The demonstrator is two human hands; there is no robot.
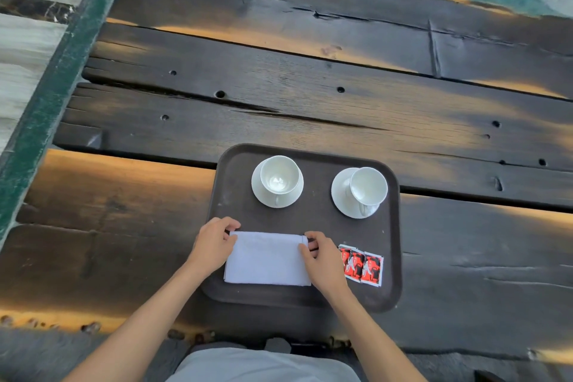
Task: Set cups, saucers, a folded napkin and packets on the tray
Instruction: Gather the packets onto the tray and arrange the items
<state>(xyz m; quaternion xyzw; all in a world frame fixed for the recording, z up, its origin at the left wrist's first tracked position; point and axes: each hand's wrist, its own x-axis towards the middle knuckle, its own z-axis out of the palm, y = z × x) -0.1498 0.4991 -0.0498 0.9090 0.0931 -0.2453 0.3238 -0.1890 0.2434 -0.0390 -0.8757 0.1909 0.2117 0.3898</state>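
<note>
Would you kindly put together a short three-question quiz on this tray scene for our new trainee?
1. How many cups stand on the tray?
2. True or false: the packets lie left of the napkin.
3. Which hands touch the napkin? A) left only B) right only C) both

Key:
1. Two: the left cup and the right cup, each on a saucer.
2. False; they lie to its right.
3. C: the left hand and the right hand each hold a far corner.

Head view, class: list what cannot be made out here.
- Print on the red packets: too small to read.
- Part of the right saucer: hidden under its tilted-looking cup.
- Napkin far corners: covered by the left hand and right hand.
</note>
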